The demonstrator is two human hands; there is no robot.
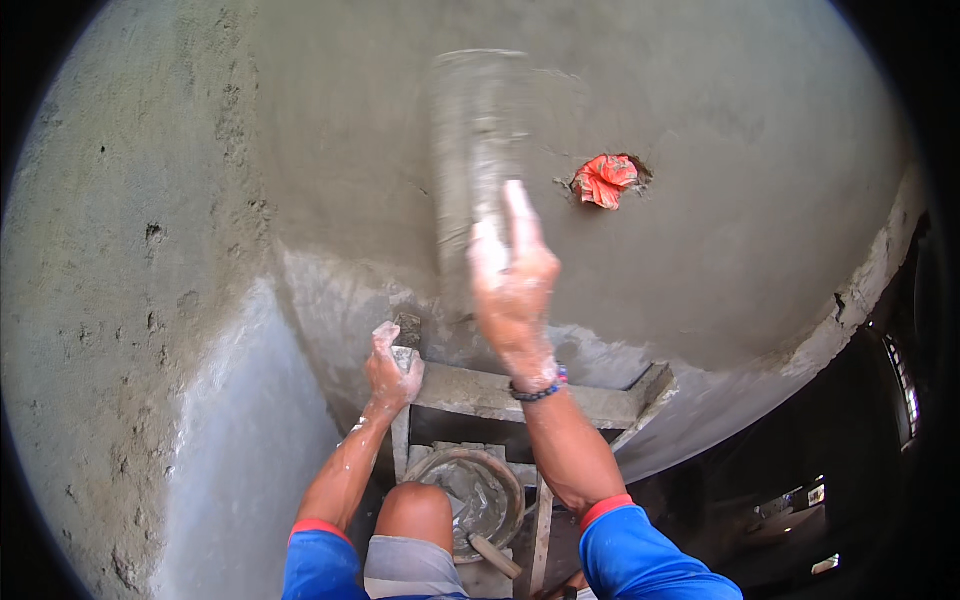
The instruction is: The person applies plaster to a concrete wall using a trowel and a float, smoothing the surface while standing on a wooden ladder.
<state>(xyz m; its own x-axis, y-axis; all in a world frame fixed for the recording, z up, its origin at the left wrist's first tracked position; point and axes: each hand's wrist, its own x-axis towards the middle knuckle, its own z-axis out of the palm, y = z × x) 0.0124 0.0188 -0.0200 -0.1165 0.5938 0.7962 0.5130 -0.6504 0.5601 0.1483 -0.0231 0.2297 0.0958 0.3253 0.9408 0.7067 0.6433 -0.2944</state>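
Lying lengthwise along the damp grey wall (740,230), a long rectangular plastering float (458,170), blurred, appears flat against the surface. The right hand (515,280) is closed over its near half, one finger pointing along it, so the blade's far half reaches beyond the grip; this hold probably helps spread pressure evenly. Right of the float, a crumpled orange-red plastic wad (605,182) plugs a rough hole, perhaps to keep plaster out. Nearer and to the left, the left hand (393,372) rests at the corner of a plaster-crusted wooden frame (480,393), probably for balance; whether it grips the greyish block (404,357) there, I cannot tell. Nearest, a round mortar bucket (517,490) stands beside the bent knee (418,510), seemingly for easy reach, a wooden-handled tool (495,556) at its rim.
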